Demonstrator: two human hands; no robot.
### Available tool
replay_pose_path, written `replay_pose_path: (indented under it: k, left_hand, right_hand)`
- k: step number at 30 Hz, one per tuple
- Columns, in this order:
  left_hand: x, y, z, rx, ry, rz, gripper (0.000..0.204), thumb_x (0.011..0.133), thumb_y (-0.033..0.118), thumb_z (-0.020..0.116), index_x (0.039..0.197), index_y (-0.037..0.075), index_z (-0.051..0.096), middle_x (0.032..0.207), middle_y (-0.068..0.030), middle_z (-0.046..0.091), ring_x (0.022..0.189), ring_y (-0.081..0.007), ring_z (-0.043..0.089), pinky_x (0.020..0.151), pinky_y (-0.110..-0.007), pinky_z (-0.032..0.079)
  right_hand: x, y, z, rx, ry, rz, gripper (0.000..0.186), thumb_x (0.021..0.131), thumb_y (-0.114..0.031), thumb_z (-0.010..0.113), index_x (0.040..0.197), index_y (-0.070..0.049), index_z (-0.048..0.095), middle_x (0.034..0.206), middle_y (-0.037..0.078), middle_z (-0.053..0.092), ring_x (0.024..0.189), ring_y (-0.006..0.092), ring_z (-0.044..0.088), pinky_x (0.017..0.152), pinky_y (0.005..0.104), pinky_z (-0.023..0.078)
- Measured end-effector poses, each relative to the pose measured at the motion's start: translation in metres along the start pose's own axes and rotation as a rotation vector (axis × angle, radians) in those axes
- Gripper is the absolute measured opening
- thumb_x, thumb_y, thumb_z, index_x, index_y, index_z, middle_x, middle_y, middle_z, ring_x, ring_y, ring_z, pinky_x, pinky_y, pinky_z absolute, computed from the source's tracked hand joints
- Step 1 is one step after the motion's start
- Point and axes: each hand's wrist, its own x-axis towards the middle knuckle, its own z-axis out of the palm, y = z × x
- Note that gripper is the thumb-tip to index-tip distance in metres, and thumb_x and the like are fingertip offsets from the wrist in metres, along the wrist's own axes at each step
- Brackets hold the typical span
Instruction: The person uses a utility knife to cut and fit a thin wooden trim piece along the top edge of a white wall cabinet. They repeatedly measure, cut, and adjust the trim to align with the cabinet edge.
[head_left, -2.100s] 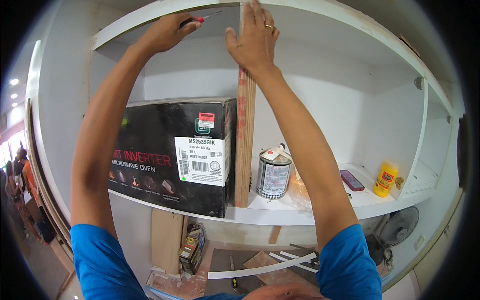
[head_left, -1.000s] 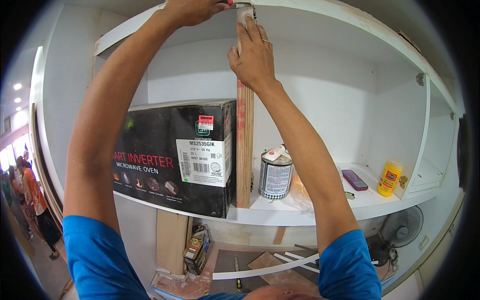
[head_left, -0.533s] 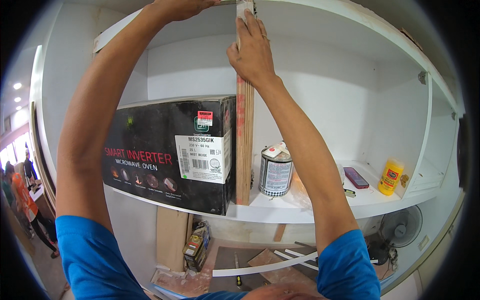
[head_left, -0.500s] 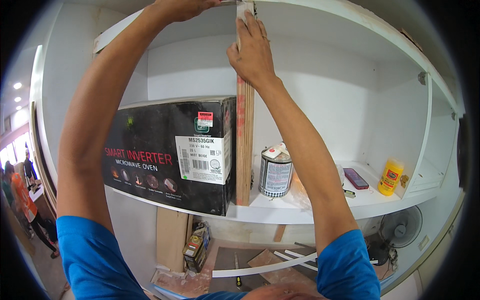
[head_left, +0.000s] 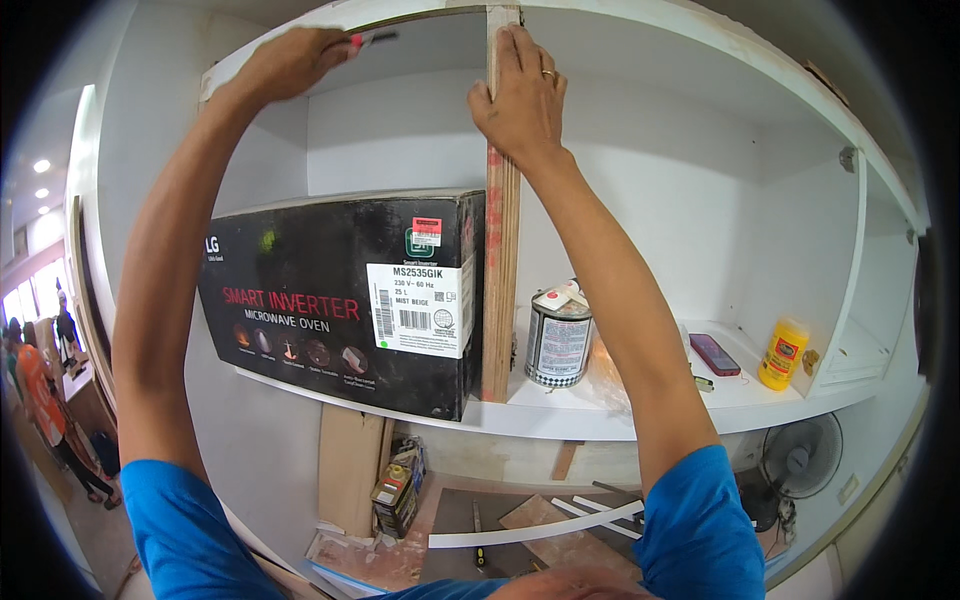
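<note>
My left hand [head_left: 293, 66] is raised at the upper left, its fingers closed around a slim red-and-black tool [head_left: 378, 40]. The tool is small and blurred, so its exact kind does not show. It points right, just below the cabinet's top edge. My right hand [head_left: 522, 100] lies against the upper front edge of the upright divider [head_left: 497, 290], fingers stretched upward and thumb out to the left. A ring shows on one finger. Reddish marks run along the divider's raw, layered-looking front edge, and a pale strip covers its top end.
Left of the divider sits a black microwave box [head_left: 340, 290]. On the right shelf are a paint can [head_left: 558, 345], clear plastic, a phone [head_left: 714, 355] and a yellow bottle [head_left: 782, 355]. Below are a rectangular tin [head_left: 397, 498], white strips [head_left: 530, 537], a screwdriver [head_left: 479, 545] and a fan [head_left: 800, 455]. People stand far left.
My left hand has moved left and down, away from the divider's top, bringing the red-and-black tool into sight. The right hand stays on the divider. The whole view has shifted slightly.
</note>
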Motion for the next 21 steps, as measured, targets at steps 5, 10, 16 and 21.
replay_pose_path:
  k: [5,10,16,21]
  left_hand:
    - [-0.043,0.035,-0.003,-0.101,-0.051,-0.222,0.043,0.106,0.043,0.054,0.110,0.002,0.067,0.088,-0.0225,0.067,0.083,-0.0429,0.063,0.075,-0.049,0.048]
    - [-0.079,0.049,-0.003,-0.181,-0.090,-0.372,0.046,0.104,0.047,0.054,0.113,0.004,0.069,0.085,-0.0195,0.069,0.083,-0.0398,0.065,0.075,-0.048,0.048]
    - [-0.093,0.059,0.002,-0.316,-0.057,-0.437,0.049,0.104,0.049,0.055,0.111,0.003,0.069,0.079,-0.0179,0.065,0.074,-0.0355,0.061,0.070,-0.046,0.046]
    - [-0.079,0.066,0.010,-0.339,-0.028,-0.432,0.051,0.103,0.050,0.056,0.108,0.000,0.068,0.078,-0.0186,0.063,0.073,-0.0339,0.059,0.070,-0.044,0.046]
  right_hand:
    - [0.062,-0.011,-0.024,-0.044,-0.072,0.094,0.059,0.087,-0.027,0.071,0.137,0.002,0.057,0.140,0.021,0.051,0.125,0.0394,0.050,0.102,0.0556,0.040]
    - [0.053,-0.018,-0.014,-0.173,-0.082,-0.109,0.059,0.086,-0.026,0.072,0.137,-0.001,0.058,0.128,0.019,0.054,0.121,0.0379,0.052,0.097,0.0542,0.042]
    - [0.043,0.040,-0.003,0.089,-0.040,-0.080,0.051,0.088,-0.031,0.066,0.136,-0.014,0.066,0.136,0.014,0.053,0.126,0.0365,0.047,0.104,0.0552,0.037]
    - [0.053,0.019,0.007,-0.078,-0.058,-0.006,0.045,0.088,-0.032,0.068,0.128,-0.013,0.070,0.134,0.016,0.052,0.126,0.0367,0.048,0.102,0.0548,0.037]
